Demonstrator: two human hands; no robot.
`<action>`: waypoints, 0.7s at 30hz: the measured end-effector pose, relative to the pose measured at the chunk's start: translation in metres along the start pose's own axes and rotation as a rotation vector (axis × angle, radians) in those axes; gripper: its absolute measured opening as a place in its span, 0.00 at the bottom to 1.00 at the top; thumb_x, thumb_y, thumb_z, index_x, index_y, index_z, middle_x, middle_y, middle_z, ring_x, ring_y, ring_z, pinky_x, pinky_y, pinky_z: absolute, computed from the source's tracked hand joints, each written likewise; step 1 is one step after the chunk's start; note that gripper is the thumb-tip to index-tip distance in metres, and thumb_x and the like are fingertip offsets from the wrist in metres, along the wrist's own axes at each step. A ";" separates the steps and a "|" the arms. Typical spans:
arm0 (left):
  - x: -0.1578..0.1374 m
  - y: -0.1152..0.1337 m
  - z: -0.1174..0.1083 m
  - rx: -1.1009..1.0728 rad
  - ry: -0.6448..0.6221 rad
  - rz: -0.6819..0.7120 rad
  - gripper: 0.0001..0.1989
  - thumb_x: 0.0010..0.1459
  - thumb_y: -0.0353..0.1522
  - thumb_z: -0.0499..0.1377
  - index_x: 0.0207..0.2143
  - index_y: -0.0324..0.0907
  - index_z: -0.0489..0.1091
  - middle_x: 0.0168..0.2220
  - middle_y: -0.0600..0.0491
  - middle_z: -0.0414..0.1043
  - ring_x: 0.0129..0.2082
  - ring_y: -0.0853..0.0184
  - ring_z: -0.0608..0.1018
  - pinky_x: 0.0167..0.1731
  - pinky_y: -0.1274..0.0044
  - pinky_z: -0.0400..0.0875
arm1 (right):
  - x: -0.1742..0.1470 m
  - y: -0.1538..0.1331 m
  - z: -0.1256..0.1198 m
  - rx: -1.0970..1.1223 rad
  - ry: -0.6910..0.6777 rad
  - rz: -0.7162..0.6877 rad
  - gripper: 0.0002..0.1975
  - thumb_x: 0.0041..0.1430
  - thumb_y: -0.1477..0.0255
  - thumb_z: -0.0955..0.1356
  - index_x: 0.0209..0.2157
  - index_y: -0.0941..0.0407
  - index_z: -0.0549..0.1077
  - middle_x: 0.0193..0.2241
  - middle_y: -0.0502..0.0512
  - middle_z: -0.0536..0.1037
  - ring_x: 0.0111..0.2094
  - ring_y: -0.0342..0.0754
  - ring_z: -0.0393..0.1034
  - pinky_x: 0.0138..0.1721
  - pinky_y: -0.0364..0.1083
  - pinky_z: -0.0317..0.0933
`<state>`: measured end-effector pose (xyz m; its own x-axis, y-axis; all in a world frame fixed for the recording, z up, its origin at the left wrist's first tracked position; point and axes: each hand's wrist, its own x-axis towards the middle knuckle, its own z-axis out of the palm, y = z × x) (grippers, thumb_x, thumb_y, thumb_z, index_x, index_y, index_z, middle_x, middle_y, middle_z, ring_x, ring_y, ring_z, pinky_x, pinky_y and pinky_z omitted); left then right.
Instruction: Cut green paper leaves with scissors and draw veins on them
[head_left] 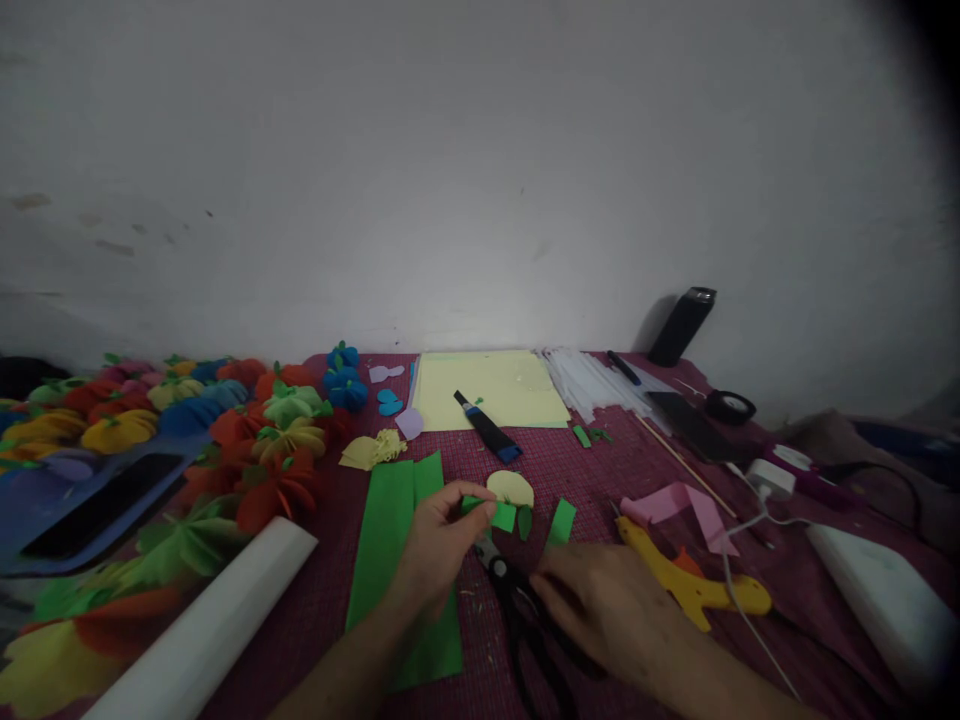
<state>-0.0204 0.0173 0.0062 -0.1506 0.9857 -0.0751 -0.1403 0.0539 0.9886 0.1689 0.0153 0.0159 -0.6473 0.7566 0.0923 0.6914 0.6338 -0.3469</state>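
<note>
My left hand (pixel 442 535) pinches a small green paper piece (pixel 504 516) between thumb and fingers. Under its wrist lie long green paper strips (pixel 384 535). Black-handled scissors (pixel 517 610) point toward the held piece, their blades just below it. My right hand (pixel 607 605) is closed with curled fingers, resting beside and partly over the scissors' handles; what it grips, if anything, is hidden. Just beyond its fingertips is another green paper piece (pixel 561 522). A cream paper piece (pixel 511 487) and a small green leaf shape (pixel 524 523) lie by my left fingertips.
Colourful paper flowers (pixel 277 430) crowd the left, beside a white roll (pixel 217 620). Yellow sheets (pixel 442 385) at the back carry a dark cutter (pixel 487 428). Rightward are a yellow glue gun (pixel 675 580), pink ribbon (pixel 679 505), cables, a phone (pixel 690 425) and a black bottle (pixel 681 327).
</note>
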 end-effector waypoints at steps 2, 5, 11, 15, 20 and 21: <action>-0.002 -0.002 0.002 0.014 -0.023 0.008 0.08 0.47 0.34 0.63 0.29 0.40 0.73 0.21 0.57 0.66 0.22 0.71 0.66 0.24 0.80 0.59 | 0.007 0.000 -0.003 0.255 0.086 0.097 0.09 0.62 0.69 0.62 0.32 0.55 0.72 0.24 0.51 0.76 0.26 0.46 0.70 0.26 0.43 0.55; -0.006 -0.006 0.005 0.006 -0.073 0.025 0.07 0.48 0.33 0.63 0.30 0.40 0.73 0.24 0.56 0.70 0.25 0.71 0.68 0.25 0.80 0.60 | 0.014 0.001 0.000 0.693 0.163 0.160 0.07 0.59 0.66 0.65 0.36 0.54 0.70 0.28 0.49 0.75 0.28 0.45 0.69 0.29 0.42 0.60; -0.010 -0.004 0.009 -0.030 -0.162 -0.015 0.09 0.47 0.33 0.63 0.32 0.39 0.73 0.25 0.54 0.71 0.25 0.69 0.71 0.25 0.79 0.63 | 0.024 0.008 0.014 1.073 0.199 0.272 0.09 0.53 0.64 0.69 0.27 0.56 0.69 0.20 0.45 0.71 0.22 0.41 0.64 0.25 0.40 0.58; -0.009 0.004 0.004 -0.061 -0.098 0.025 0.08 0.49 0.35 0.60 0.31 0.39 0.72 0.24 0.54 0.70 0.24 0.68 0.72 0.25 0.78 0.64 | 0.027 0.012 0.012 1.164 0.206 0.329 0.13 0.49 0.62 0.71 0.28 0.56 0.68 0.19 0.45 0.72 0.18 0.39 0.63 0.21 0.40 0.57; -0.008 0.002 0.004 -0.004 -0.128 0.043 0.06 0.48 0.33 0.61 0.29 0.40 0.70 0.21 0.57 0.69 0.21 0.70 0.70 0.22 0.80 0.62 | 0.027 0.012 0.012 1.207 0.197 0.336 0.13 0.48 0.62 0.72 0.27 0.56 0.69 0.20 0.45 0.74 0.18 0.39 0.65 0.21 0.39 0.58; -0.008 0.001 0.004 0.008 -0.134 0.044 0.05 0.48 0.33 0.61 0.28 0.41 0.70 0.20 0.57 0.68 0.20 0.71 0.69 0.21 0.80 0.61 | 0.026 0.011 0.012 1.218 0.191 0.332 0.13 0.48 0.62 0.72 0.27 0.57 0.69 0.20 0.45 0.74 0.18 0.38 0.65 0.21 0.39 0.58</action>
<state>-0.0149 0.0100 0.0081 -0.0240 0.9996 -0.0143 -0.1285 0.0111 0.9916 0.1558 0.0406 0.0027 -0.3746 0.9249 -0.0655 0.0046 -0.0688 -0.9976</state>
